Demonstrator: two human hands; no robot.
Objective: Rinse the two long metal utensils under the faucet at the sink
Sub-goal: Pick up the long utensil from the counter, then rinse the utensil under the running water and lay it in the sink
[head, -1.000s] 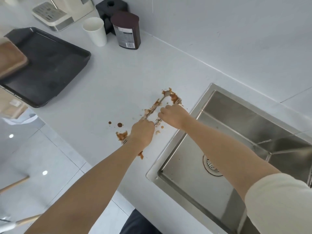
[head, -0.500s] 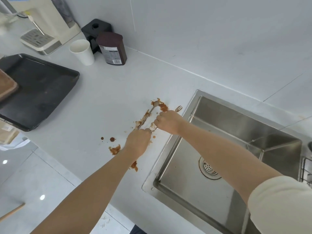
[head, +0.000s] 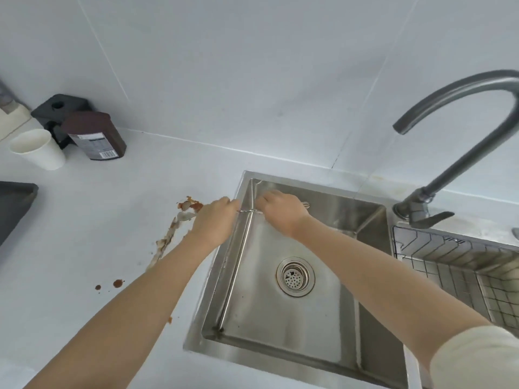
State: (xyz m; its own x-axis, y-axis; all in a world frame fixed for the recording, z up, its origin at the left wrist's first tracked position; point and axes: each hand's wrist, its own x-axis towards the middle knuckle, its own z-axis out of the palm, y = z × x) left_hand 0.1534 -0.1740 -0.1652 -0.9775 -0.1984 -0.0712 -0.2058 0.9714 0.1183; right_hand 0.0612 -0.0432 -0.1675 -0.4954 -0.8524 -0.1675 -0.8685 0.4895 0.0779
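1. A person's left hand (head: 214, 220) is at the left rim of a stainless steel sink (head: 280, 357), fingers curled closed around the handle end of a thin metal utensil (head: 248, 211).
2. That utensil shows only as a short silvery stretch between the two hands, lying across the sink's rim; which kind of utensil it is cannot be told.
3. The right hand (head: 282, 213) is over the far left corner of the sink basin, closed around a fork (head: 305, 204) whose tines poke out past the knuckles toward the right.
4. A dark curved faucet (head: 460, 88) arches over the sink from the right; its spout is well apart from both hands, with no water visible.
5. A round strainer drain (head: 295, 277) sits in the basin floor, below the hands.
6. Brown sauce smears (head: 174, 234) and drops mark the white countertop (head: 98, 220) just left of the left hand.
7. At the far left of the counter stand a white paper cup (head: 39, 148) and a brown labelled container (head: 95, 136), near each other.
8. A wire rack (head: 449, 265) lies right of the basin.
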